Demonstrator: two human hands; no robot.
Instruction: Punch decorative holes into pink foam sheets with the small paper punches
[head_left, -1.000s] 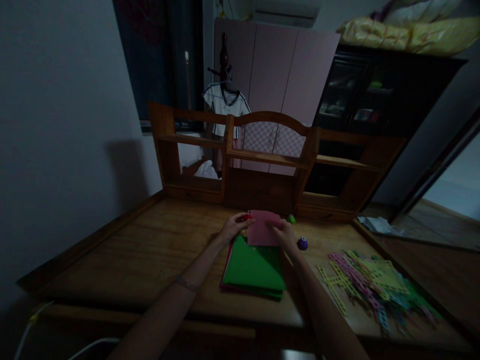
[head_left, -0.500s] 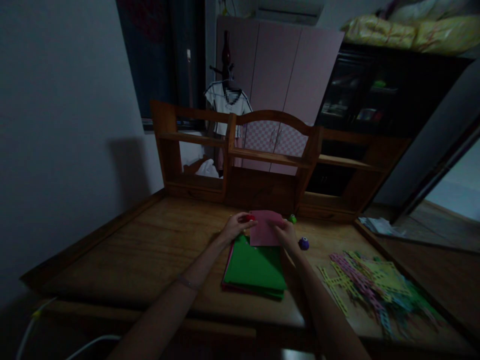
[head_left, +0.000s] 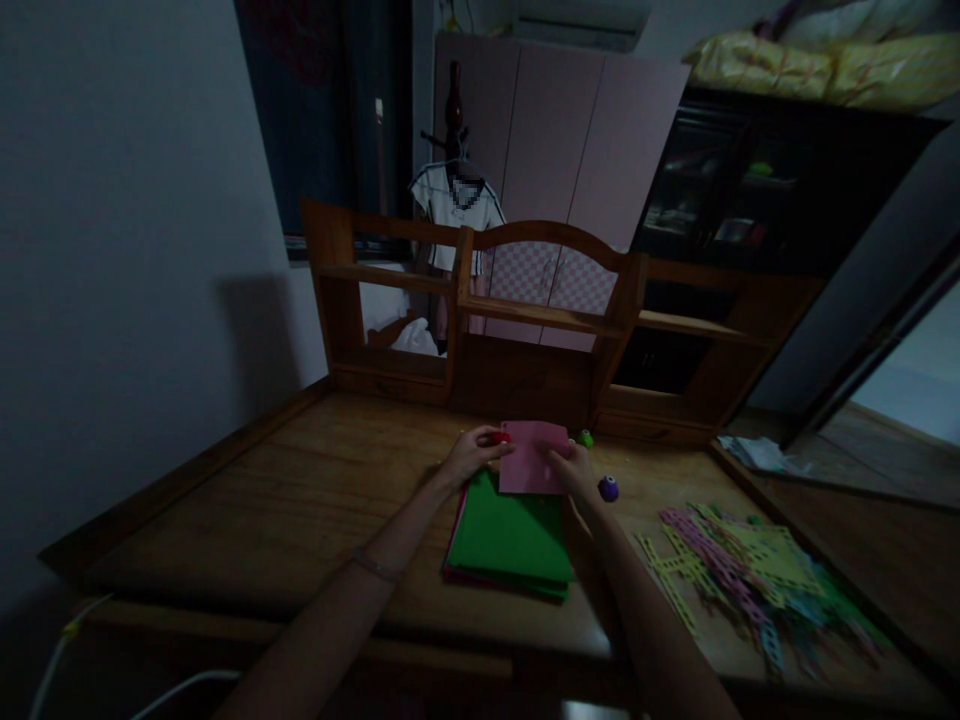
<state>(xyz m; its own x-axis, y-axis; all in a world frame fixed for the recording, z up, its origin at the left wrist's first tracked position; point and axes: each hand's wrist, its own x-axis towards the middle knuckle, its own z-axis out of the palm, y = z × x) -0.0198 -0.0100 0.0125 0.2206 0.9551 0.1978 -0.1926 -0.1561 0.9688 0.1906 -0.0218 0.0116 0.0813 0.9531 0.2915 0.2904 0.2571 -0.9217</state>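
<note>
My left hand (head_left: 469,455) is closed around a small red punch (head_left: 499,437) at the left edge of a pink sheet (head_left: 531,457). My right hand (head_left: 574,470) pinches the right side of that pink sheet and holds it up off the desk. Just below both hands lies a stack of coloured sheets with a green sheet (head_left: 510,535) on top. A purple punch (head_left: 608,488) sits on the desk right of my right hand, and a green punch (head_left: 584,437) lies behind it.
The wooden desk (head_left: 300,500) carries a low shelf unit (head_left: 525,320) along its back. A heap of punched paper strips (head_left: 742,570) covers the right side. A white cable (head_left: 60,650) hangs at the front left corner.
Both hands stay on the pink sheet and red punch; the view shifted slightly, nothing else moved.
</note>
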